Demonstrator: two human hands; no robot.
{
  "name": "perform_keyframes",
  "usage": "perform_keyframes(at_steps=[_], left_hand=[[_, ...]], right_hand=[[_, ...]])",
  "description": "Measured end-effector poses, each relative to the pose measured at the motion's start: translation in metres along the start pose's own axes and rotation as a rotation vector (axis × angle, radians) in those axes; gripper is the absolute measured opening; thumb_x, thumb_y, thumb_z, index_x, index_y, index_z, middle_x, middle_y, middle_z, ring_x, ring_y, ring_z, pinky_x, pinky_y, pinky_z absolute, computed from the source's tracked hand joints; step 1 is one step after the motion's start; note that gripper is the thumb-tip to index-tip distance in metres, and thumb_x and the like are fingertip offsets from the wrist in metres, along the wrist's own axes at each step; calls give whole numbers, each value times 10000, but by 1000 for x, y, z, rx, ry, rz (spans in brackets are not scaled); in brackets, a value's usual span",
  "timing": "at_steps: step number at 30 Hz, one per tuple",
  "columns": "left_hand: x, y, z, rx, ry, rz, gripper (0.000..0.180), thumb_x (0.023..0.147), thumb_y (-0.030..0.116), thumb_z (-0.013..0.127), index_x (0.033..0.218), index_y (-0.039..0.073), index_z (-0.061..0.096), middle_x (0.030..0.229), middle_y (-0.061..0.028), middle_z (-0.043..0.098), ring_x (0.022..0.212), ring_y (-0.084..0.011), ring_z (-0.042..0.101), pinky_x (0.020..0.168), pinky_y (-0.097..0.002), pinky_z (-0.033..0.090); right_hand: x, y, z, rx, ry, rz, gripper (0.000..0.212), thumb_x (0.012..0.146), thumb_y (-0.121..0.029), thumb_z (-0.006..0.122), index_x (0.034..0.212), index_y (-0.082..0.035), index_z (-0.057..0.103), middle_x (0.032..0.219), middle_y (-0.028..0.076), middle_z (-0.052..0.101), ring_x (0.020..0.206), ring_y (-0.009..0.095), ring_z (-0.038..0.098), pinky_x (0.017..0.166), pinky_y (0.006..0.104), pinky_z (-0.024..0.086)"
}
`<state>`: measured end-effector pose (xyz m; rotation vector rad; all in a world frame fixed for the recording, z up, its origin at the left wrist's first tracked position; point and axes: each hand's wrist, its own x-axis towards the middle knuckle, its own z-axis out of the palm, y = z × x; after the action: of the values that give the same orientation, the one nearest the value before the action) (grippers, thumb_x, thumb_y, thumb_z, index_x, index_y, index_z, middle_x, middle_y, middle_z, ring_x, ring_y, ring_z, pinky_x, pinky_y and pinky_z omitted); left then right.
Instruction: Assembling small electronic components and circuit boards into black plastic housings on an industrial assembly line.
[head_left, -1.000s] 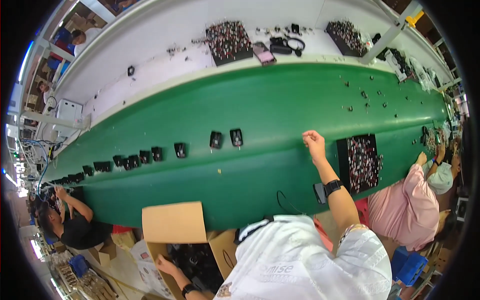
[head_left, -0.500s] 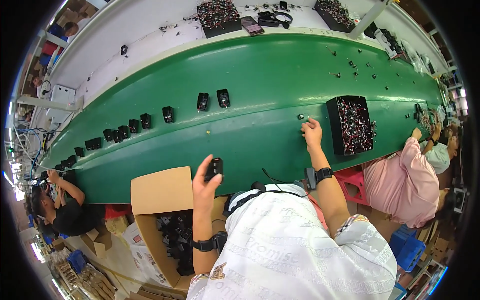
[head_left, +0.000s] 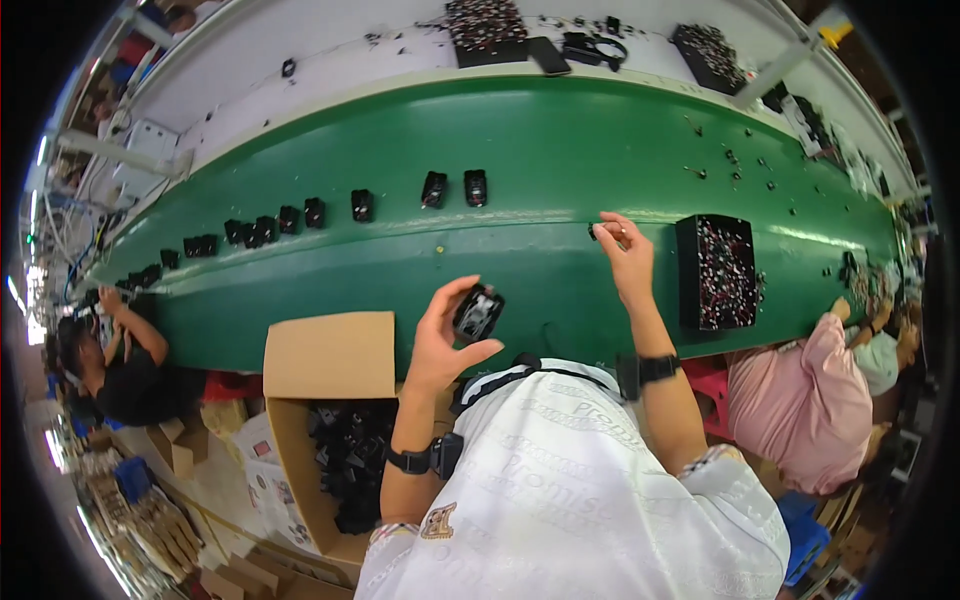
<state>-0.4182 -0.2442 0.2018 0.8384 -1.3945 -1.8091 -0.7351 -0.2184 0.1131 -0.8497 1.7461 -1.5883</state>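
Note:
My left hand [head_left: 436, 342] grips a small black plastic housing [head_left: 480, 312] between thumb and fingers above the near side of the green table [head_left: 560, 290]. The housing's open side shows, with lighter parts inside. My right hand [head_left: 630, 262] is pinched closed around a small dark electronic part [head_left: 592, 232], mostly hidden by the fingertips, just left of a black tray [head_left: 687, 280] filled with small wired parts. Beyond my hands, similar black housings [head_left: 475, 188] stand in a row running off to the left.
An open cardboard box [head_left: 330, 357] holding black housings stands at the table's near edge. Loose small parts [head_left: 732, 156] lie at the far right. A white shelf [head_left: 370, 60] behind carries another filled tray [head_left: 487, 30], a phone [head_left: 548, 57] and headphones [head_left: 600, 50]. Other people sit at both ends.
My right fingers have closed on the small part that lay on the table. My left hand has moved right and turned the housing so its open side shows. The view has shifted slightly.

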Motion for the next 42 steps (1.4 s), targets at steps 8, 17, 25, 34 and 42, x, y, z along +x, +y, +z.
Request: perform_keyframes(at_steps=[8,17,25,34,42], left_hand=[[22,46,39,177,-44,217,912,618,254,955,1385,57,503,1307,-90,574,1149,-209,588,977,-354,496],[15,57,38,329,-18,500,951,580,363,965,1359,53,517,1301,-125,589,1081,-242,624,859,-339,524],[6,56,31,61,-88,390,926,627,310,952,1352,-13,476,1316,-207,572,1139,-242,620,980,-370,506],[-1,64,35,-154,-173,151,1034,659,820,706,1129,-97,617,1060,-168,700,938,-210,702,843,-339,567],[0,67,38,-26,-138,134,1101,652,957,517,1047,-63,641,965,-114,701,868,-159,686,771,-283,545]], right_hand=[[-70,-170,26,51,-423,-332,117,829,42,704,943,33,685,1076,143,702,837,169,633,756,290,513],[-90,-175,43,139,-478,-515,157,795,78,733,921,19,660,975,140,683,772,140,625,650,248,519],[-94,-190,39,196,-485,-236,157,822,95,698,972,50,677,1014,108,588,883,140,622,750,246,545],[-98,-210,38,64,-552,-626,142,741,-14,821,835,5,717,877,133,691,910,279,647,836,400,538],[-105,-206,35,-88,-650,-436,175,715,-84,852,875,-107,784,1135,86,617,941,207,620,741,309,488]])
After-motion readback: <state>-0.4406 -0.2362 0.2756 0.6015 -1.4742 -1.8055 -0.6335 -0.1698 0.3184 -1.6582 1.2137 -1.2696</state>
